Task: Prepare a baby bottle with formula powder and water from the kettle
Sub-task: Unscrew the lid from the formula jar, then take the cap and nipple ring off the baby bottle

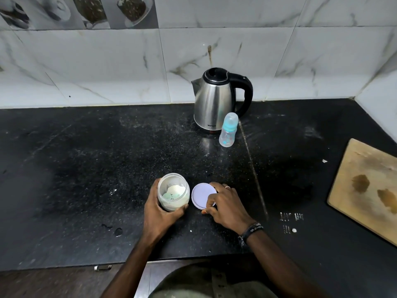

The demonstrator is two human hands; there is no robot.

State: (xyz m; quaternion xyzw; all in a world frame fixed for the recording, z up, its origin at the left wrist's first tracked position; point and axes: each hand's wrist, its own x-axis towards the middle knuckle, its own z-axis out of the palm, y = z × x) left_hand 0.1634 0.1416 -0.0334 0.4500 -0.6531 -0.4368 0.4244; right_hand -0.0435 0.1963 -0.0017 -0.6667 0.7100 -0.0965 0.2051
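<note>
Left hand (159, 209) grips the open powder jar (173, 192); right hand (225, 204) holds its lid (203, 195) beside it.

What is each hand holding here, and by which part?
The left hand grips the open powder jar round its side wall. The right hand holds the lilac lid by its rim.

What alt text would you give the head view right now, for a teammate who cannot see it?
On a black counter, the person's left hand grips an open jar of formula powder while the right hand holds its pale lid beside it. Farther back, a capped baby bottle stands in front of a steel kettle; a wooden board lies at right.
</note>
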